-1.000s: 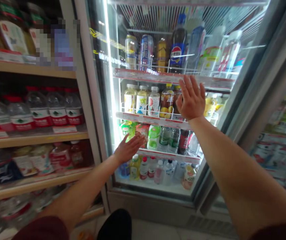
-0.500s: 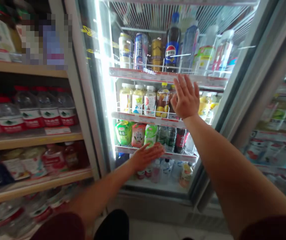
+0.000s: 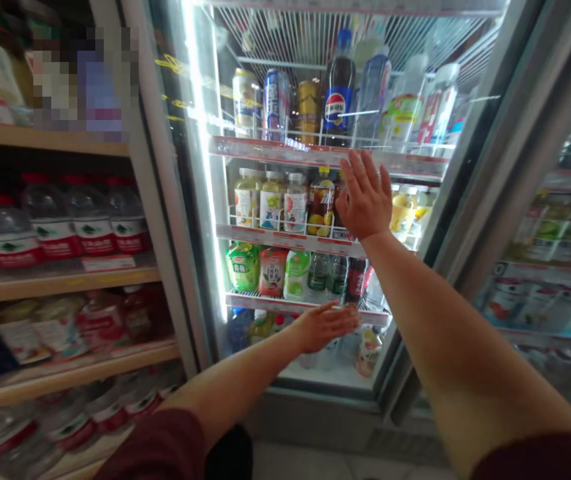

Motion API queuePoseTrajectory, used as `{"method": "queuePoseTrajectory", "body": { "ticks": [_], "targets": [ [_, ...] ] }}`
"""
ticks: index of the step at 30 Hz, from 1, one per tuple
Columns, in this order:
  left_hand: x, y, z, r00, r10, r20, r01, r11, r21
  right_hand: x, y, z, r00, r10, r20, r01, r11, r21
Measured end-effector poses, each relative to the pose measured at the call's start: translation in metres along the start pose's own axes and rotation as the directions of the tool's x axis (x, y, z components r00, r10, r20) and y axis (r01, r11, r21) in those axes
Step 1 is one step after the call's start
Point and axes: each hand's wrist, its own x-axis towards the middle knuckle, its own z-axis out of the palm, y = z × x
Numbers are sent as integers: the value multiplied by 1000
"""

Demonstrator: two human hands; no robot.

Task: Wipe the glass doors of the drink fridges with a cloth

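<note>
Spreads right hand (image 3: 364, 197) open at 12 o'clock on cooler door (image 3: 185, 200), left hand (image 3: 328, 327) open at 6 o'clock. Grips nothing; bottles (image 3: 270, 200) all shelved behind glass.

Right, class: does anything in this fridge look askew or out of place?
One bottle at the right of the bottom shelf seems to lean; the bottles above stand upright. Nothing else stands out.

Fridge (image 3: 470, 167) right of wooden shelves (image 3: 60, 280), bottles (image 3: 285, 200) inside.
</note>
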Motion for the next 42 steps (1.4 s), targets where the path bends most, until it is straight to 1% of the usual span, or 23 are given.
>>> {"method": "queuePoseTrajectory", "body": {
  "ticks": [1,3,5,7,8,10,12,14,16,17,18,20,23,25,27,28,30,32,33,35,38,40,42],
  "targets": [
    [-1,2,3,999,44,-1,-44,999,-7,0,0,0,1000,1,-4,-1,1000,-1],
    [10,-21,-3,1000,11,-11,-11,1000,15,0,0,0,1000,3,-12,-3,1000,-4],
    [31,-64,-22,992,-122,-43,124,990,62,0,0,1,1000,3,-16,-3,1000,-5],
    [49,-101,-40,944,-316,-92,324,942,91,1,-1,0,1000,3,-13,-3,1000,-3],
    [53,-110,-45,912,-395,-106,405,909,94,1,-1,-1,1000,6,-9,-6,1000,-2],
    [44,-102,-46,876,-476,-83,482,871,91,0,-2,-2,1000,15,1,-15,1000,-1],
    [16,-71,-38,912,-409,10,407,910,81,0,-3,-3,1000,21,9,-21,1000,-7],
    [-18,-40,-28,974,-178,137,176,984,28,-1,-3,-4,1000,21,13,-20,1000,-17],
    [-41,-33,-27,976,-10,217,18,999,-33,-1,-3,-4,1000,19,14,-19,1000,-23],
    [-44,-41,-32,973,9,230,0,999,-41,-1,-3,-4,1000,20,15,-20,1000,-24],
    [-42,-56,-39,974,-21,224,28,999,-27,-1,-4,-4,1000,22,16,-22,1000,-22],
    [-26,-99,-59,969,-183,166,178,983,47,-1,-4,-4,999,27,19,-27,1000,-17],
    [2,-147,-81,878,-478,10,472,869,150,-1,-4,-4,999,30,24,-30,999,-12],
    [1,-141,-79,824,-565,-46,564,807,173,-1,-4,-3,999,31,27,-30,999,-13],
    [-20,-106,-66,843,-536,-34,533,828,172,-1,-3,-2,999,26,25,-26,1000,-9],
    [-35,-84,-58,885,-466,-8,461,872,161,-2,-2,-1,1000,24,20,-23,1000,-7],
    [-63,-48,-45,972,-212,101,201,973,110,-2,-1,0,1000,17,7,-17,1000,-7],
    [-77,-41,-44,983,-63,170,50,996,77,-2,-1,0,1000,17,0,-17,1000,-14],
    [-76,-52,-50,982,-62,176,48,995,83,-2,-1,0,1000,19,-1,-19,1000,-18],
    [-61,-93,-68,972,-201,120,184,973,141,-2,-1,0,1000,25,3,-25,999,-21],
    [-32,-159,-95,858,-504,-95,512,830,220,-2,-2,-2,999,31,17,-31,999,-16],
    [-28,-170,-98,789,-587,-178,614,755,229,-1,-3,-2,999,29,19,-29,1000,-12],
    [-44,-145,-89,792,-583,-183,611,757,232,-1,-4,-3,999,30,13,-29,999,-12]
  ]
}}
